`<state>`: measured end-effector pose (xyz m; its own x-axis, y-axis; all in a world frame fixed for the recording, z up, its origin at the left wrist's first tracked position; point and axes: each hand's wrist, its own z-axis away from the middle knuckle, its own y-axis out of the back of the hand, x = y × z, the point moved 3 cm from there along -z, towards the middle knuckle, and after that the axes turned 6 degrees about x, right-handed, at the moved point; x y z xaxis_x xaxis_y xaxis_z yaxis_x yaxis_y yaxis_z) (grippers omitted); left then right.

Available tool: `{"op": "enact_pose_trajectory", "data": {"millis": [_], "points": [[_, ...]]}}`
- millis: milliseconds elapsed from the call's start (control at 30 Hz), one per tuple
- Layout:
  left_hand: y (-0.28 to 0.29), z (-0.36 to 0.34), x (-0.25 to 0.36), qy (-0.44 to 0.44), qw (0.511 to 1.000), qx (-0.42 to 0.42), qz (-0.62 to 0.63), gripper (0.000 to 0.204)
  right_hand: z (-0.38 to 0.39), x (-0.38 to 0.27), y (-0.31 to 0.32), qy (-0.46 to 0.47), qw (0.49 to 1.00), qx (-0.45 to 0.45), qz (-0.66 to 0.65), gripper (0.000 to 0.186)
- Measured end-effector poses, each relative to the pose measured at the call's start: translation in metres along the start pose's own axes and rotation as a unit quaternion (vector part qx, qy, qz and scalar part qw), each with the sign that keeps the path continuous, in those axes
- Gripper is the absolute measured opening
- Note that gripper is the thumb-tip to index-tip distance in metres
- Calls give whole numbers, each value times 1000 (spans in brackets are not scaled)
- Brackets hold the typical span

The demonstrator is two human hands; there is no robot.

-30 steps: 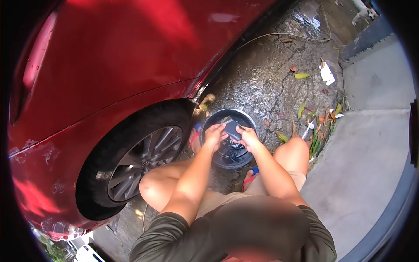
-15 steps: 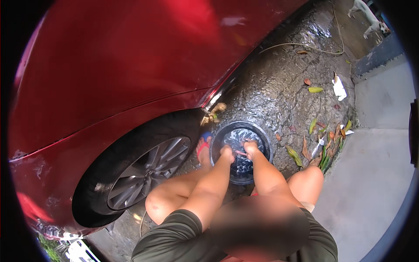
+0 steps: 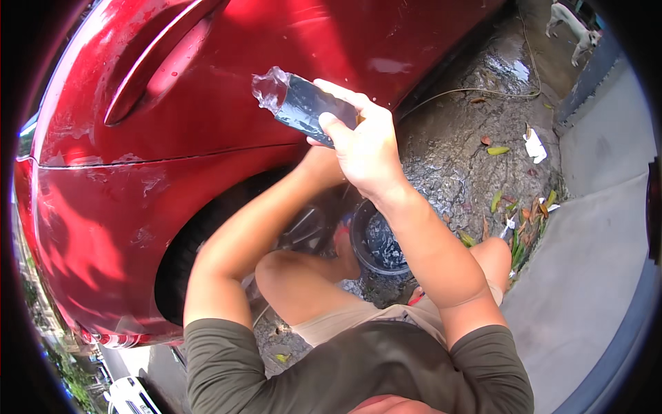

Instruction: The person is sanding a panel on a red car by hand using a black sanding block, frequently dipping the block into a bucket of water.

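My right hand (image 3: 372,148) grips a dark grey container (image 3: 303,107), thumb on its near side and forefinger stretched along its top. The container is tipped sideways, and clear water (image 3: 270,90) bursts from its left end toward the red car (image 3: 227,110). Just below it is my left hand (image 3: 323,164), partly covered by my right hand. Its fingers are mostly hidden, so I cannot tell whether they touch the container. Under my right forearm stands a round black basin (image 3: 360,252) with rippling, sudsy water in it.
The car's wheel (image 3: 200,241) is left of the basin, between my left arm and my bent knee. Wet rough ground (image 3: 441,165) carries fallen leaves (image 3: 498,150) and white scraps (image 3: 534,145). A thin hose (image 3: 476,90) and a white dog (image 3: 576,27) are farther back; a grey ledge (image 3: 586,276) runs along the right.
Both hands have risen out of the basin and moved up and left to the car's side. The dark container is now in my right hand, with water flying out. The dog has shifted slightly.
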<state>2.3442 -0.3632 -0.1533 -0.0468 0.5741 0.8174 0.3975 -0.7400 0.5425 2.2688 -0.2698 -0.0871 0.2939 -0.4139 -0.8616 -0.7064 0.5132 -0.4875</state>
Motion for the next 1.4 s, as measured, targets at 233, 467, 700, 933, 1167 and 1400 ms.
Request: {"op": "enact_pose_trajectory", "data": {"millis": [233,467,700,933,1167,1400], "points": [[128,-105,125,-177,552,-82,-811,76,89,87,136,-215,955,181,-99,52],[26,-119,3,-123,499,-188,-837,84,189,173,178,-437,843,232,-208,48],[25,-23,-8,-127,509,-271,-807,78,197,201,178,-474,813,185,-284,71],[127,-36,147,-66,558,-6,-827,85,186,232,157,-486,838,154,-198,58],[73,-7,85,-25,578,-75,-812,96,179,246,153,-458,861,159,-150,72],[49,68,36,-22,524,-245,-816,98,171,285,153,-250,897,46,363,64]]}}
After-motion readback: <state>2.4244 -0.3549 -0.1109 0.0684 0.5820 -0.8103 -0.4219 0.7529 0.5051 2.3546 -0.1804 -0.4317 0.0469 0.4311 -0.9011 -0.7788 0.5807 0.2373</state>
